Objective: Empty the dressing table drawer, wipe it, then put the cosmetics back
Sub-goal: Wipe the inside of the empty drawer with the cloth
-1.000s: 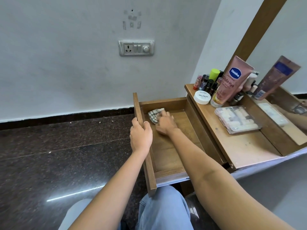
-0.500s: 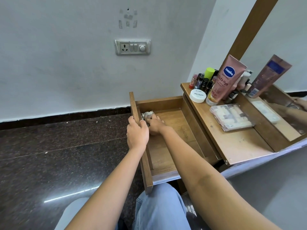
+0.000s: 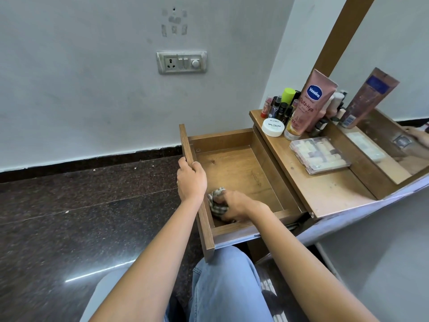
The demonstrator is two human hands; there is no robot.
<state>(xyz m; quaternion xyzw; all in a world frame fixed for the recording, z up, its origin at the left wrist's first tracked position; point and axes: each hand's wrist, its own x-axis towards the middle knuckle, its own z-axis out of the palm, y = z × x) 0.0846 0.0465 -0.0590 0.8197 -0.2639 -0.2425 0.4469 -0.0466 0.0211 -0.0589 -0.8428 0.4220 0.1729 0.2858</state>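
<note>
Head view, looking down past a person's two bare forearms and a knee in blue jeans. A wooden dressing table drawer (image 3: 234, 168) stands pulled out, and there are no cosmetics in it. The only thing inside is a checked cloth (image 3: 217, 202).

The left hand (image 3: 191, 180) grips the top edge of the drawer's front panel, with fingers and thumb wrapped over it to steady it. The right hand (image 3: 236, 205) is down in the near corner of the drawer. Its fingers are curled round the bunched cloth and press it onto the wooden floor just beside the front panel.

A second ago the cloth was at the far end of the drawer, near the back corner. It has since been drawn along the front panel to the near end. That suggests one long pass down that side is done and the wiping step is well under way. The side nearer the table may still need a stroke, and any remaining dust is too fine to make out here.

The cosmetics wait on the dressing table top (image 3: 325, 191), none yet put back:
- a pink Vaseline tube (image 3: 311, 101)
- a white nail polish tub (image 3: 273, 127)
- a cluster of small bottles (image 3: 279, 109)
- a clear plastic case (image 3: 320, 154) lying flat
</note>
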